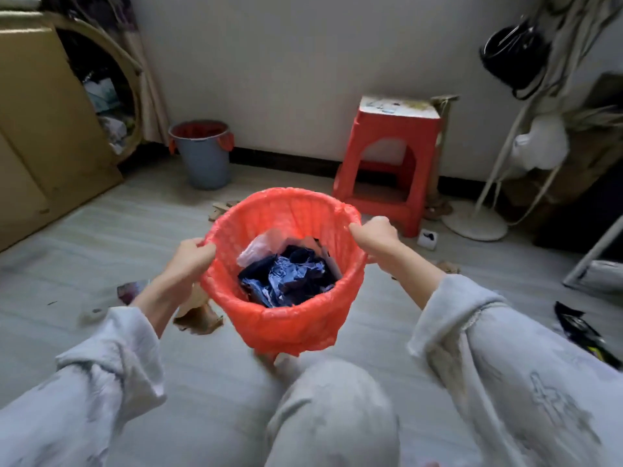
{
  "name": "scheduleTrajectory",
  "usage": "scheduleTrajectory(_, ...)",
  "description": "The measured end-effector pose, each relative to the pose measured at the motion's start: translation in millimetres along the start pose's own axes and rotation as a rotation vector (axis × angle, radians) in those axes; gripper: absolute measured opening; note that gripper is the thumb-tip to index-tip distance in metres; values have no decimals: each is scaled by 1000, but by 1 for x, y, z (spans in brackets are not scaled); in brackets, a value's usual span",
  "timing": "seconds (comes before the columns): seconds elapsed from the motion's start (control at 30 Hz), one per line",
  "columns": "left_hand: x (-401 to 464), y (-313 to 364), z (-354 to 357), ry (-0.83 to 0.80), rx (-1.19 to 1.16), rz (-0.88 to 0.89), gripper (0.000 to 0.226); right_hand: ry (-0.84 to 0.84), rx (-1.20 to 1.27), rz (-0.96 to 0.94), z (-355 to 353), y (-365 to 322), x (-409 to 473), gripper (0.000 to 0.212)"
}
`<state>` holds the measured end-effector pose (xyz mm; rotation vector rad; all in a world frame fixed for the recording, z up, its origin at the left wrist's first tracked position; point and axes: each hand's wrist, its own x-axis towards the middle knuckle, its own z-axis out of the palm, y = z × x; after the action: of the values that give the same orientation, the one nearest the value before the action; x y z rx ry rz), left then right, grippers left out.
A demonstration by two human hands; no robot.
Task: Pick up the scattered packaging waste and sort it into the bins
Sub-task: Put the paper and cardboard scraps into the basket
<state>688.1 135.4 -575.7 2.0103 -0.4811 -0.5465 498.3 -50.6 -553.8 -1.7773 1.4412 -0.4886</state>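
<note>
The floor [101, 237] is pale grey boards, running back to a white wall with a dark skirting. At the left edge stands a big brown cardboard box [40, 129]. Against the wall on the right sits a red plastic stool [387, 163] with a box resting on its top, and beside it the round white base of a stand [475, 225].

In the middle, close to the person, is the red-lined bin [286, 257], a bin with a red plastic bag turned over its rim. The left hand [192, 256] has its grip clamped on the bag's edge at the bin's left rim, fingers curled round the plastic. The right hand [374, 235] has its grip clamped the same way on the right rim. Both wrists come out of pale grey sleeves, and a grey-clad knee shows just below the bin.

Inside the bin lies crumpled dark blue wrapping [286, 276] with a pale pink plastic bag [261, 246] on top of it at the back left.

Further off, by the wall on the left, stands a grey bin [204, 160], also with a red liner.

Scattered waste lies on the floor: torn brown cardboard [199, 318] just left of the held bin, a dark wrapper [129, 291] beyond it, a black wrapper [580, 332] at the far right, and a small white carton [427, 239] near the stool.
</note>
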Motion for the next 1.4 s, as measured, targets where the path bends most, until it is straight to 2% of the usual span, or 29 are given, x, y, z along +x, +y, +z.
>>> scheduleTrajectory(0.1, 17, 13, 45, -125, 27, 91, 22, 58, -5, 38, -32, 30, 35, 28)
scheduleTrajectory(0.2, 57, 26, 99, -130, 142, 150, 32, 71, 92, 63, -49, 62, 78, 16)
scheduleTrajectory(0.27, 79, 36, 140, -143, 254, 153, 50, 115, 150, 101, -54, 88, 111, 19)
scheduleTrajectory(0.33, 103, 38, 182, -227, 285, 138, 58, 126, 172, 160, -54, 116, 153, 18)
scheduleTrajectory(0.4, 145, 34, 231, -233, 305, 87, 65, 91, 174, 229, -48, 149, 217, 13)
scheduleTrajectory(0.5, 197, 27, 285, -217, 325, 30, 61, 76, 191, 272, -37, 183, 286, 25)
scheduleTrajectory(0.57, 232, 28, 317, -139, 337, 54, 49, 52, 232, 276, -30, 191, 319, 8)
scheduleTrajectory(0.6, 247, 29, 327, -92, 353, 79, 47, 47, 246, 269, -24, 192, 331, 5)
scheduleTrajectory(0.73, 287, 38, 334, 32, 373, 88, 46, 62, 222, 171, 9, 192, 370, 24)
scheduleTrajectory(0.83, 306, 41, 331, 88, 341, 41, 44, -29, 268, 124, 38, 191, 400, 30)
scheduleTrajectory(0.9, 320, 44, 331, 102, 348, 45, 47, -103, 344, 110, 40, 165, 403, 27)
scheduleTrajectory(0.97, 330, 46, 332, 104, 391, 35, 51, -180, 389, 117, 40, 148, 411, 23)
scheduleTrajectory(1.03, 336, 49, 336, 114, 471, 39, 53, -230, 423, 128, 37, 140, 422, 31)
scheduleTrajectory(1.1, 334, 57, 343, 150, 584, 111, 51, -263, 445, 132, 33, 135, 426, 32)
scheduleTrajectory(1.17, 323, 70, 354, 180, 629, 248, 47, -300, 455, 127, 26, 131, 422, 23)
scheduleTrajectory(1.3, 277, 99, 402, 161, 598, 660, 37, -272, 397, 117, 0, 152, 408, 26)
scheduleTrajectory(1.4, 242, 103, 450, 156, 716, 969, 38, -176, 228, 102, -19, 195, 406, 24)
